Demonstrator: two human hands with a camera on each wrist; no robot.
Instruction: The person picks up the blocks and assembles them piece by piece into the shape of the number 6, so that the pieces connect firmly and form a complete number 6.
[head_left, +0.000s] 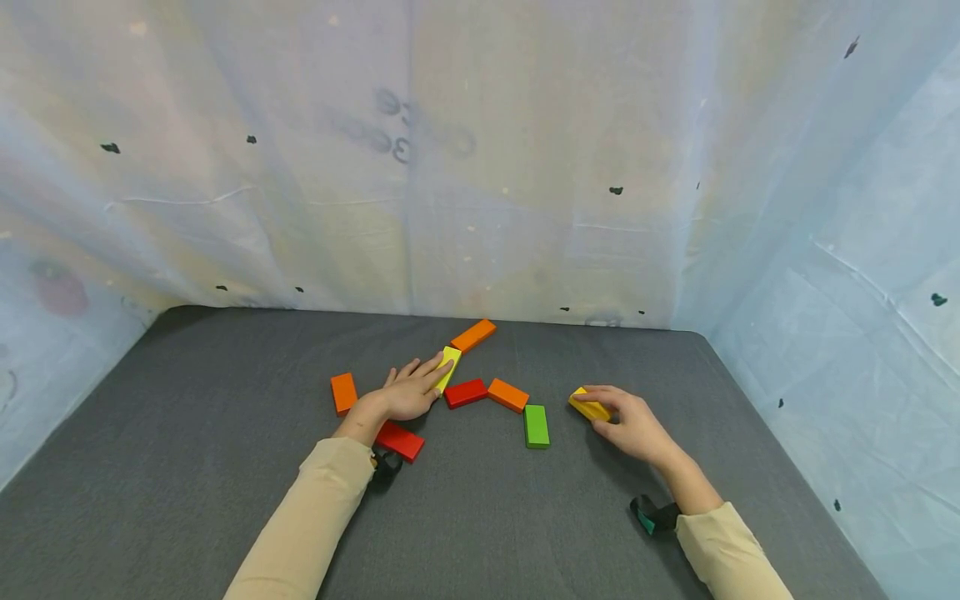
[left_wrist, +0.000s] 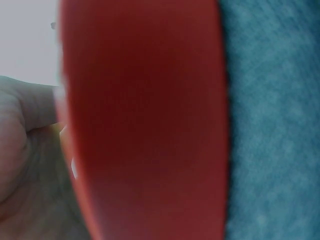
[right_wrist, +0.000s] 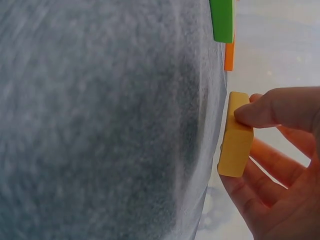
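My right hand [head_left: 632, 423] pinches a yellow-orange block [head_left: 590, 405] between thumb and fingers, over the right part of the table. In the right wrist view the thumb lies on one side of this block [right_wrist: 236, 137] and the fingers on the other. My left hand [head_left: 411, 393] is spread with fingers extended, its fingertips on a light yellow block [head_left: 447, 371]. Under the left wrist lies a red block [head_left: 401, 441], partly hidden by the arm; a red block [left_wrist: 145, 120] fills much of the left wrist view.
An orange block [head_left: 473, 335] touches the yellow one's far end. A red block [head_left: 466, 393], an orange block [head_left: 508, 395] and a green block [head_left: 536, 426] run on rightward in a chain. Another orange block [head_left: 343, 393] lies left. Plastic sheeting [head_left: 510, 167] rises behind the grey table [head_left: 480, 517].
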